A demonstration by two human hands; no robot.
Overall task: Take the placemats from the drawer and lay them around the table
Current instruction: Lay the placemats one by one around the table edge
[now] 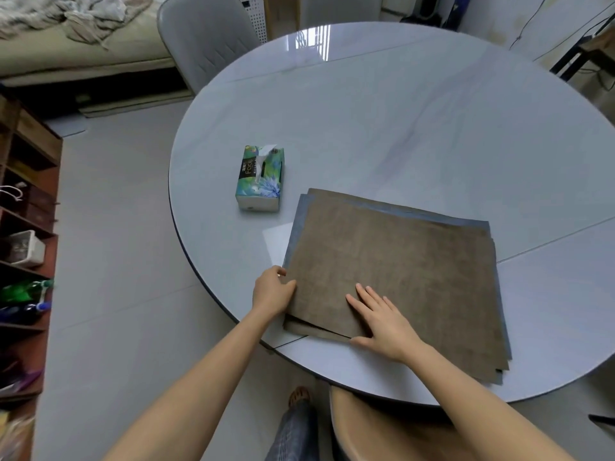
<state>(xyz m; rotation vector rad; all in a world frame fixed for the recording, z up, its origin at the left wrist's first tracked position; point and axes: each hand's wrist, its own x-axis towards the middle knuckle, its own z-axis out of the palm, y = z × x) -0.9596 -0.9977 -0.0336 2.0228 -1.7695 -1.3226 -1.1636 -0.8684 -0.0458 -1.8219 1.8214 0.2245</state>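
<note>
Placemat stack (392, 274) sits on our desk (366, 128); left hand (273, 291) fingers curl on its edge, right hand (382, 316) lies flat, holding nothing; next we probably peel off the top one

The person's 2 forearms are bare, with no sleeves showing. The left hand (273, 289) and right hand (382, 319) wear no rings. Blue denim trousers (293, 430) cover one leg.

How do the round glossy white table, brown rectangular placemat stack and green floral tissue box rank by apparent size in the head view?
1. Round glossy white table
2. Brown rectangular placemat stack
3. Green floral tissue box
The gaps are clear; nearness doesn't change the order.
</note>
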